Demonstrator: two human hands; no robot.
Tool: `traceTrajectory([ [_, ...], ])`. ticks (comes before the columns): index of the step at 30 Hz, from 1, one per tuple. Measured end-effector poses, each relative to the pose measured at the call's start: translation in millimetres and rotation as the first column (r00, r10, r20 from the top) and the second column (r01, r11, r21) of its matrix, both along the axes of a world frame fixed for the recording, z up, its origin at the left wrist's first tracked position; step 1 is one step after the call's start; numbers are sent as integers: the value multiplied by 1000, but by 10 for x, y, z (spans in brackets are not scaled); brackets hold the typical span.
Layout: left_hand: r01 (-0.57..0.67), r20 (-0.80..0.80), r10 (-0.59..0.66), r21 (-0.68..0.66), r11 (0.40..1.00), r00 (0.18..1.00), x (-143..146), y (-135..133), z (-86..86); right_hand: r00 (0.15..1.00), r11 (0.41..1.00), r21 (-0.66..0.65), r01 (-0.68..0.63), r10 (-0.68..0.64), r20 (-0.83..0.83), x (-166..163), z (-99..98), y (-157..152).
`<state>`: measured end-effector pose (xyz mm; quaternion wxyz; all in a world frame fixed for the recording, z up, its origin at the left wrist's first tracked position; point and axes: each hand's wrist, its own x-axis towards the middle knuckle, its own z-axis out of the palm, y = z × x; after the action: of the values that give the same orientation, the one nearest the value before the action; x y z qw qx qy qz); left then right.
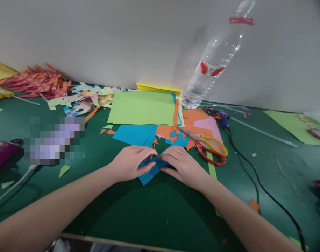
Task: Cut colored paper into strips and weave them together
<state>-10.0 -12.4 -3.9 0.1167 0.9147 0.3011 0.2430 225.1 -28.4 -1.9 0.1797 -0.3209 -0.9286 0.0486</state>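
A narrow piece of blue paper (149, 176) lies slantwise under both hands at the middle of the table, its near end on the green top. My left hand (135, 161) has its thumb and fingers closed on the paper's left part. Close beside it, my right hand (182, 163) grips the same paper with bent fingers; the tips are partly hidden. Just beyond the hands lie larger blue sheets (133, 134) and small orange and blue scraps. Right of my right hand rest scissors (211, 148) with red and yellow handles.
Green sheets (142, 107) are stacked behind the hands. A clear plastic bottle (214, 59) leans at the wall. A glue gun (222, 119) trails a black cord on the right. Red-orange folded paper pieces (44, 82) and a blurred-out purple object (56, 141) are at left.
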Motion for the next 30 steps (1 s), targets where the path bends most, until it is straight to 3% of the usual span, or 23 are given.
traceTrajectory([
  [8, -81, 18, 80, 73, 994, 997, -21, -7, -35, 999, 996, -68, 50, -50, 8, -4, -37, -13],
  [15, -133, 5, 133, 8, 991, 991, -30, -5, -53, 998, 999, -32, 35, -37, -58, 4, -80, -8],
  [21, -40, 24, 42, -79, 996, 999, -18, -8, -4, 997, 999, -35, 34, -37, -71, 3, -74, 2],
  [26, 36, 69, -18, -275, 961, 997, -6, 24, 16, 997, 998, -42, 45, -47, -57, 4, -56, 1],
  [30, 68, 242, 61, -491, 869, 968, -22, 74, 32, 997, 999, -8, 54, -54, -60, 10, -50, 8],
])
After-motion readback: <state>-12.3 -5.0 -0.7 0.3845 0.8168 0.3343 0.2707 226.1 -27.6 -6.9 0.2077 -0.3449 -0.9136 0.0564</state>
